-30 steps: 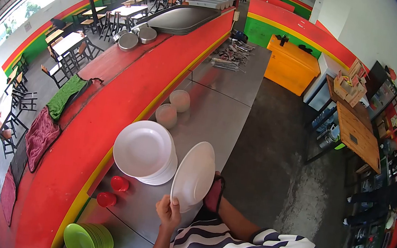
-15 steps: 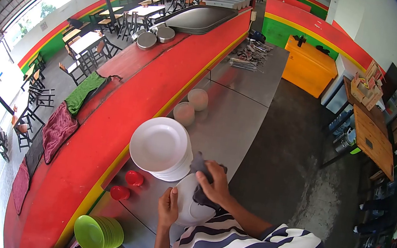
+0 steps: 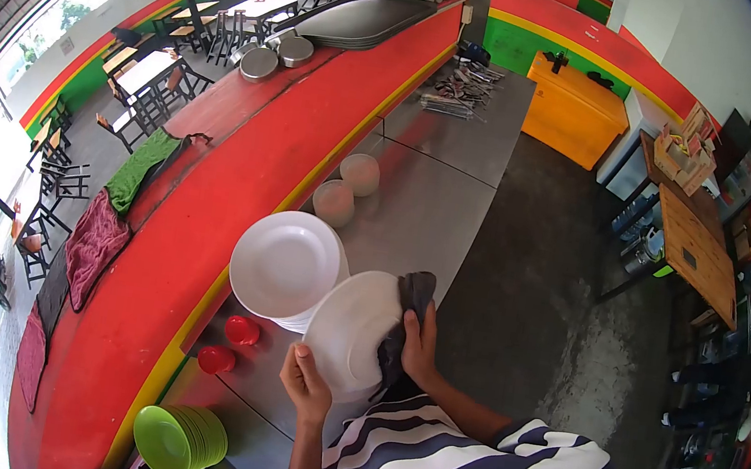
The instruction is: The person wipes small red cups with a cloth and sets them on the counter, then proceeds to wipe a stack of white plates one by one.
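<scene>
A white plate [image 3: 348,333] is held tilted up in front of my striped shirt. My left hand [image 3: 307,383] grips its lower left rim, thumb on the near face. At the plate's right edge my right hand [image 3: 421,343] is closed on a dark grey cloth [image 3: 418,290], which is pressed over the rim and hangs down. Just beyond, a stack of white plates [image 3: 286,265] stands on the metal counter, partly hidden by the held plate. Two red cups [image 3: 241,331] are left of my left hand.
Green bowls [image 3: 168,442] are stacked at the lower left. Two pale round containers [image 3: 334,203] and a pile of cutlery [image 3: 461,88] lie farther along the metal counter [image 3: 431,175]. A raised red ledge [image 3: 209,203] runs along the left, with cloths [image 3: 98,236], tins and black trays [image 3: 365,24].
The plate has been raised and tipped more upright, now overlapping the stack. My right hand with the cloth has moved from the plate's face to its right rim. The view has shifted slightly.
</scene>
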`<state>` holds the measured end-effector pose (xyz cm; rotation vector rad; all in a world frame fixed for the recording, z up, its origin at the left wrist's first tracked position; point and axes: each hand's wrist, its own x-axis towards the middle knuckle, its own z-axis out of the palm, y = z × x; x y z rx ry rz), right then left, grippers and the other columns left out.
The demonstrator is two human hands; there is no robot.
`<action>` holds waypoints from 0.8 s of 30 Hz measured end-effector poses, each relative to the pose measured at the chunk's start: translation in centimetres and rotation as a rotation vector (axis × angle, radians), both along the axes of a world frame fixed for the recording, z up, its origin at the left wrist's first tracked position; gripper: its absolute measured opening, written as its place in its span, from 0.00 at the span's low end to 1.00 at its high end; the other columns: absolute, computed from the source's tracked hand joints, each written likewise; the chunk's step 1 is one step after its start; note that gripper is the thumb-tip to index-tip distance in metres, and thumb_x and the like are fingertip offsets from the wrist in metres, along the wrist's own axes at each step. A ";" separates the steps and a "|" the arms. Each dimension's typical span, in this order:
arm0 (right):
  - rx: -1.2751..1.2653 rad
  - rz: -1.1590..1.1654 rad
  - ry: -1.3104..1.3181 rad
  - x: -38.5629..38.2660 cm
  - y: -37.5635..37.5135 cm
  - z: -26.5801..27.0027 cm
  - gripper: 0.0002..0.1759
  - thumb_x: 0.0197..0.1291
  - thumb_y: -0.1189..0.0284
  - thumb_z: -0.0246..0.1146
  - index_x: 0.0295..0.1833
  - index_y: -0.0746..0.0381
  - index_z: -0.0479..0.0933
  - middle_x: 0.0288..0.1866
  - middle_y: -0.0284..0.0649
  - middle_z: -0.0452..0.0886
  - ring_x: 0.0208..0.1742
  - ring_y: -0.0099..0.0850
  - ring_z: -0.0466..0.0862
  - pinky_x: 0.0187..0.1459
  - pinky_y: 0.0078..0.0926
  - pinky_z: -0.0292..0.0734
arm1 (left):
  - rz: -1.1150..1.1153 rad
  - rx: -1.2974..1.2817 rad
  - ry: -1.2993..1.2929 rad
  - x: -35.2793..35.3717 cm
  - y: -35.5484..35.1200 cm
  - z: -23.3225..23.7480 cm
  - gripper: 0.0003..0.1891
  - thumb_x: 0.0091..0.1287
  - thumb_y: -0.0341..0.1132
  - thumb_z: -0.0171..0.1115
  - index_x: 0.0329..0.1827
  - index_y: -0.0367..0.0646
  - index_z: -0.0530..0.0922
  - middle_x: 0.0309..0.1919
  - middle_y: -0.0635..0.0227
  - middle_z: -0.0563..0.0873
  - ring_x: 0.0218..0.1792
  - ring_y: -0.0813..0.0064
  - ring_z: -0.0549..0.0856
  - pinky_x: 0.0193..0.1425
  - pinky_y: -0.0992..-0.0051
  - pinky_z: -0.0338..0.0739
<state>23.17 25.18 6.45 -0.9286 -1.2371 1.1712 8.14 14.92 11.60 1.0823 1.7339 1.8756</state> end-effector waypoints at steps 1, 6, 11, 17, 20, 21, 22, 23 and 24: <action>0.073 -0.058 -0.053 -0.1 -1.3 -0.5 0.23 0.72 0.69 0.54 0.67 0.69 0.66 0.66 0.51 0.72 0.66 0.41 0.73 0.69 0.37 0.62 | 0.032 0.026 -0.035 0.1 0.5 0.3 0.22 0.83 0.46 0.43 0.30 0.42 0.67 0.24 0.83 0.66 0.28 0.89 0.65 0.30 0.79 0.58; 0.516 0.032 -0.305 -1.1 -5.3 -0.3 0.22 0.66 0.73 0.57 0.63 0.72 0.68 0.65 0.62 0.69 0.72 0.66 0.64 0.75 0.53 0.51 | 0.150 0.133 -0.155 3.1 4.6 1.5 0.24 0.83 0.50 0.42 0.33 0.39 0.71 0.26 0.78 0.74 0.30 0.88 0.70 0.34 0.82 0.66; 0.662 0.037 -0.440 -1.2 -1.5 1.6 0.18 0.62 0.76 0.58 0.56 0.73 0.74 0.65 0.62 0.70 0.72 0.66 0.66 0.72 0.59 0.57 | -0.126 -0.060 -0.097 4.7 5.8 1.6 0.25 0.83 0.47 0.42 0.30 0.36 0.66 0.21 0.76 0.68 0.27 0.85 0.64 0.27 0.75 0.57; 0.160 -0.083 -0.246 0.8 4.9 2.3 0.15 0.66 0.69 0.58 0.52 0.68 0.76 0.51 0.48 0.81 0.55 0.42 0.82 0.58 0.45 0.75 | -0.250 -0.275 0.095 4.5 3.8 1.0 0.24 0.81 0.41 0.49 0.25 0.35 0.65 0.17 0.73 0.58 0.22 0.85 0.58 0.22 0.71 0.52; -0.388 -0.024 -0.002 3.5 6.4 -0.5 0.20 0.67 0.56 0.58 0.52 0.61 0.78 0.42 0.39 0.84 0.45 0.36 0.83 0.51 0.35 0.78 | -0.285 -0.176 0.176 4.1 3.0 1.7 0.23 0.79 0.39 0.53 0.24 0.36 0.65 0.16 0.70 0.57 0.21 0.85 0.58 0.21 0.72 0.51; -0.587 -0.022 0.111 3.9 6.3 -0.1 0.22 0.67 0.52 0.58 0.52 0.59 0.79 0.41 0.37 0.84 0.43 0.34 0.83 0.49 0.32 0.78 | -0.286 -0.143 0.188 3.7 2.9 2.0 0.23 0.78 0.38 0.54 0.23 0.36 0.64 0.15 0.70 0.57 0.20 0.84 0.57 0.21 0.72 0.51; -0.786 -0.017 0.226 4.4 6.1 0.0 0.24 0.67 0.48 0.58 0.53 0.56 0.79 0.39 0.34 0.84 0.41 0.33 0.83 0.48 0.30 0.78 | -0.285 -0.110 0.201 3.2 2.8 2.2 0.23 0.77 0.37 0.56 0.22 0.37 0.64 0.15 0.69 0.57 0.19 0.84 0.57 0.21 0.72 0.51; -0.841 0.067 0.288 5.4 6.1 -1.8 0.25 0.65 0.47 0.60 0.56 0.54 0.79 0.43 0.35 0.83 0.46 0.33 0.82 0.51 0.33 0.78 | -0.287 -0.075 0.223 2.6 2.8 2.0 0.24 0.77 0.39 0.55 0.21 0.37 0.63 0.14 0.70 0.57 0.18 0.84 0.57 0.21 0.72 0.51; -0.895 0.151 0.349 6.6 6.0 -4.9 0.27 0.63 0.45 0.62 0.58 0.52 0.79 0.47 0.35 0.83 0.50 0.34 0.81 0.53 0.36 0.78 | -0.289 -0.040 0.245 2.1 2.8 1.7 0.26 0.77 0.41 0.54 0.20 0.37 0.61 0.14 0.71 0.58 0.17 0.84 0.58 0.21 0.72 0.50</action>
